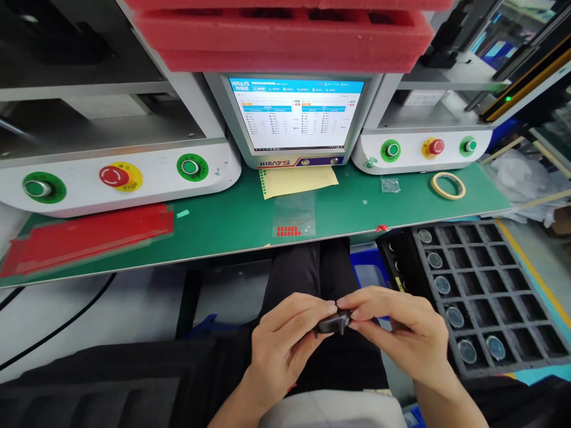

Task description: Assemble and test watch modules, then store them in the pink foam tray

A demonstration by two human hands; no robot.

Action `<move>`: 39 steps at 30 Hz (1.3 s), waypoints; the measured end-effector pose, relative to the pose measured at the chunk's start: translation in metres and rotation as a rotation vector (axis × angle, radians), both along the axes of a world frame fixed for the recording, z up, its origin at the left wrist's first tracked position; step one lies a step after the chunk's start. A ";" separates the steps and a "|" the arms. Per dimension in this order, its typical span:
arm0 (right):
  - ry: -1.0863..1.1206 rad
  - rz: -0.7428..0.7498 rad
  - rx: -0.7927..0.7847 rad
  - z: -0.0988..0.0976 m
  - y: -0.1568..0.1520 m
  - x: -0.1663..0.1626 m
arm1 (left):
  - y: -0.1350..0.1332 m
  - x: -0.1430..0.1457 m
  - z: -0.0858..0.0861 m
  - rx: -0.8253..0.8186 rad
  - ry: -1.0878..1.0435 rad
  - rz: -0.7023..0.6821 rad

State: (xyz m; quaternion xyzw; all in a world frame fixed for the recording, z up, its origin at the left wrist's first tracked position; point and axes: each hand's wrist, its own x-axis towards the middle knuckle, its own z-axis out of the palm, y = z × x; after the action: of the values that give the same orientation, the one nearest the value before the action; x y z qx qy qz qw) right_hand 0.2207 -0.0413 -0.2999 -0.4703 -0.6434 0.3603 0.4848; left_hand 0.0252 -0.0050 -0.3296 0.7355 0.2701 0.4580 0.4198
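Above my lap, both hands meet at a small dark part with curved, lug-like ends [331, 324], perhaps a watch case. My left hand [285, 339] pinches its left side between thumb and fingers. On the right side, the thumb and fingertips of my right hand [404, 327] close on the same part. Fingertips cover much of it, so its face cannot be made out. To the right stands a black foam tray [486, 309] with square pockets, and several round glass-faced discs [455, 317] sit mostly in its left column.
A green bench [232, 220] carries a small bag with red pieces [294, 223], red film sheets [98, 235], yellow paper [298, 181] and a tape roll [448, 185]. Behind are a monitor [297, 116], red foam trays [285, 41] and button panels [116, 178]. Another black tray [89, 392] lies lower left.
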 end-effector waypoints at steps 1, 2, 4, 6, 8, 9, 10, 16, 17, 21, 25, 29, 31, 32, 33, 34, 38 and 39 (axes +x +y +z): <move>-0.013 0.007 -0.003 0.000 0.000 0.001 | 0.000 -0.001 0.000 -0.003 0.004 0.001; -0.028 0.014 -0.004 0.001 0.000 0.001 | 0.000 -0.001 0.000 -0.008 0.011 0.004; -0.057 0.042 -0.014 0.002 0.002 0.003 | -0.001 -0.003 0.000 -0.018 0.025 0.008; -0.073 0.098 -0.037 0.003 0.003 0.004 | -0.002 -0.004 -0.001 -0.014 0.021 0.003; -0.077 0.156 -0.059 0.005 0.004 0.007 | -0.002 -0.004 -0.001 -0.006 0.006 -0.011; -0.077 0.175 -0.062 0.005 0.004 0.007 | -0.002 -0.004 -0.001 -0.002 -0.003 -0.019; -0.080 0.185 -0.064 0.005 0.004 0.008 | -0.002 -0.003 -0.001 -0.001 -0.008 -0.026; 0.071 0.058 0.062 -0.006 0.001 0.000 | 0.000 0.000 -0.001 0.046 -0.062 -0.007; 0.096 0.029 0.108 -0.008 0.002 -0.003 | 0.001 0.001 -0.001 0.058 -0.074 0.000; 0.068 -0.013 0.291 -0.011 0.005 -0.011 | 0.003 0.003 0.002 0.069 -0.097 0.020; 0.045 -0.018 0.259 -0.006 0.009 -0.008 | 0.005 0.003 0.001 0.053 -0.074 0.013; -0.001 0.148 0.170 0.000 0.015 0.004 | 0.005 0.000 -0.001 0.027 -0.059 -0.050; -0.036 0.224 0.172 0.003 0.017 0.009 | 0.005 0.000 -0.001 0.017 -0.056 -0.083; -0.054 0.240 0.175 0.003 0.018 0.011 | 0.005 0.000 -0.001 0.017 -0.053 -0.088; -0.068 0.240 0.181 0.004 0.018 0.011 | 0.005 0.000 -0.002 0.016 -0.050 -0.088; -0.078 0.228 0.189 0.003 0.018 0.010 | 0.005 0.000 -0.002 0.016 -0.047 -0.081; -0.045 0.098 0.270 -0.007 0.013 0.000 | 0.004 0.003 -0.003 0.034 -0.057 -0.027; -0.008 0.057 0.288 -0.011 0.011 -0.003 | 0.004 0.003 -0.003 0.043 -0.062 -0.012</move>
State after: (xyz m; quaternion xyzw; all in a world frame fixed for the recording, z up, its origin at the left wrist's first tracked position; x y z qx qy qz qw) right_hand 0.2173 -0.0299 -0.3108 -0.3790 -0.7035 0.2757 0.5343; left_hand 0.0282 -0.0013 -0.3322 0.7317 0.2425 0.4835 0.4148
